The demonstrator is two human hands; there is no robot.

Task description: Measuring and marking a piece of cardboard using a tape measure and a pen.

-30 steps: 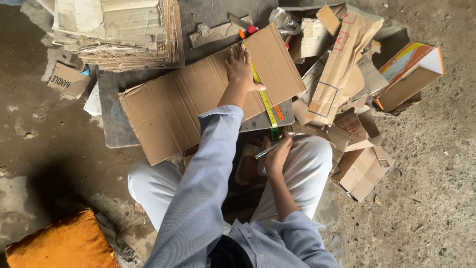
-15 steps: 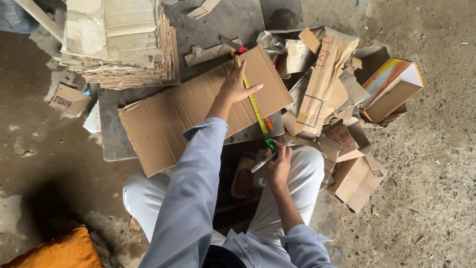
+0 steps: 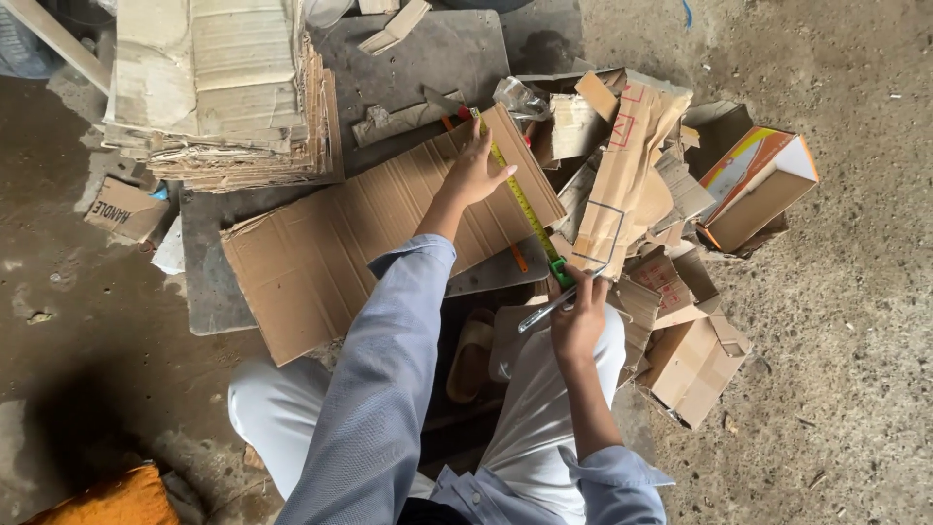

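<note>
A flattened brown cardboard sheet (image 3: 330, 248) lies on a dark board in front of me. My left hand (image 3: 473, 170) presses flat on its far right end, fingers spread, beside a yellow ruler (image 3: 518, 199) that runs along the sheet's right edge. My right hand (image 3: 578, 316) is closed around a metal-bladed cutter (image 3: 544, 309) with a green end, at the near end of the ruler.
A tall stack of flattened cardboard (image 3: 219, 87) stands at the far left. A heap of crushed boxes (image 3: 632, 194) lies to the right, with an orange and white box (image 3: 758, 185) beyond it. An orange cushion (image 3: 107, 498) sits near left. The floor is dirt.
The view has shifted, so everything sits lower in the frame. My left hand stays on the sheet's far end; my right hand keeps the cutter at the ruler's near end.
</note>
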